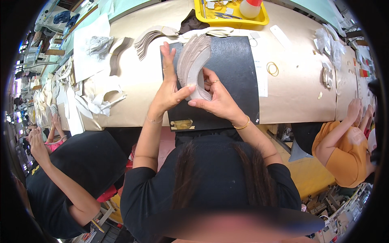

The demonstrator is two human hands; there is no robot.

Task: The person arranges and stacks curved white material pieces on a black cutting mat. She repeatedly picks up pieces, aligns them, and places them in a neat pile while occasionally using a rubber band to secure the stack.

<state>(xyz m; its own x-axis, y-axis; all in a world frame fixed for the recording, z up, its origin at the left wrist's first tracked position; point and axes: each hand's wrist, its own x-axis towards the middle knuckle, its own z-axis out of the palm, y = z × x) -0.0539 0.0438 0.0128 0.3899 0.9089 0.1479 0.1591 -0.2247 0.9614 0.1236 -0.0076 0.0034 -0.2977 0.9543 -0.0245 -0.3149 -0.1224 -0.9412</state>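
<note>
A thick stack of curved grey-beige pieces (193, 60) is held upright above a black mat (239, 69). My left hand (170, 89) steadies its left side, thumb pressed on the lower part and fingers stretched upward along the edge. On the other side, my right hand (219, 95) grips the lower end, with its thumb in front and its fingers bent behind the inner curve. What the pieces are made of I cannot tell. Beyond the mat's far left corner lie a banded curved stack (152, 37) and a smaller curved bundle (118, 54).
A yellow tray (259, 21) at the far edge holds scissors and a red-topped bottle. Rubber bands (272, 69) lie right of the mat. White scraps (101, 103) and a plastic bag (97, 46) are at left. Co-workers sit on both sides, one in an orange shirt (342, 154).
</note>
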